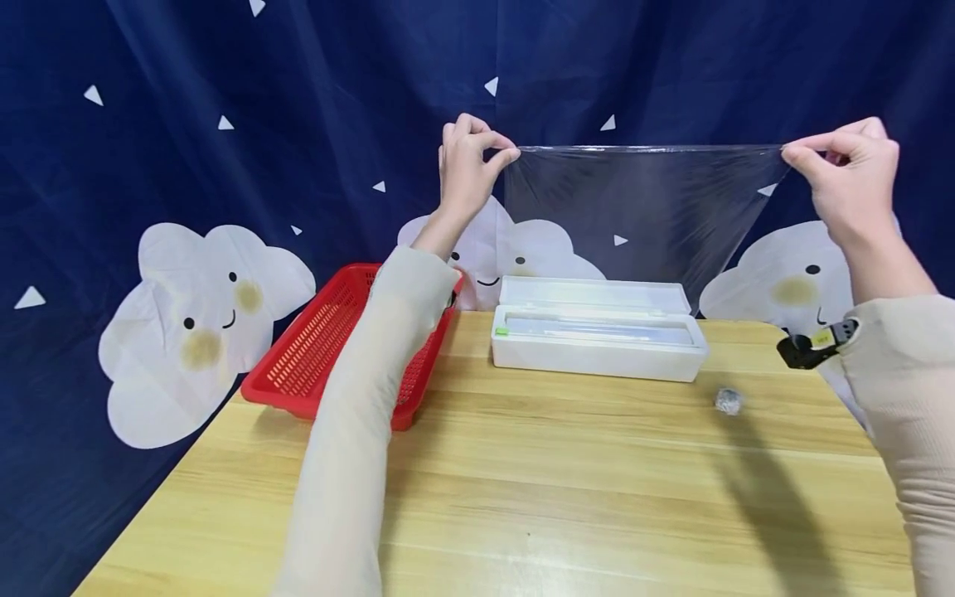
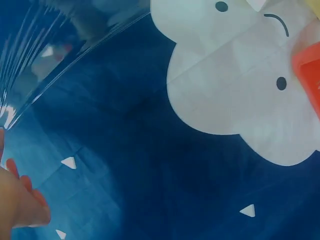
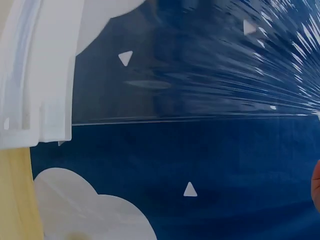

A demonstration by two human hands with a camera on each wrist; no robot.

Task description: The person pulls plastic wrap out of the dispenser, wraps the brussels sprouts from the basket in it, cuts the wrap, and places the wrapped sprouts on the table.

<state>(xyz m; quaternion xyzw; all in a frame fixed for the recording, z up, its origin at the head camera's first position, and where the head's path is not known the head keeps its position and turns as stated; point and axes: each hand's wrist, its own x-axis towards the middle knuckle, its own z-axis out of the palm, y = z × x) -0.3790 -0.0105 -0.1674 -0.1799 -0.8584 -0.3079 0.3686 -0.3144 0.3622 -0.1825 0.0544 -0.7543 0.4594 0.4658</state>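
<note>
Raised above the table, my left hand [image 1: 472,162] pinches one top corner of a clear sheet of plastic wrap [image 1: 642,199]. The other top corner is pinched between thumb and finger of my right hand [image 1: 854,170]. Between both hands the top edge runs taut, and the film hangs down behind the white wrap dispenser box [image 1: 597,352], whose lid [image 1: 597,296] stands raised. In the left wrist view, creases in the film [image 2: 30,65] gather toward the fingers. The right wrist view shows it stretched from the dispenser [image 3: 52,75] to the hand at the edge.
A red plastic basket [image 1: 257,390] stands left of the dispenser, partly hidden by my left sleeve. Right of the dispenser, a small crumpled silvery ball [image 1: 729,401] lies on the wooden table [image 1: 559,497]. Behind the table hangs a dark blue curtain [image 1: 358,91] with clouds.
</note>
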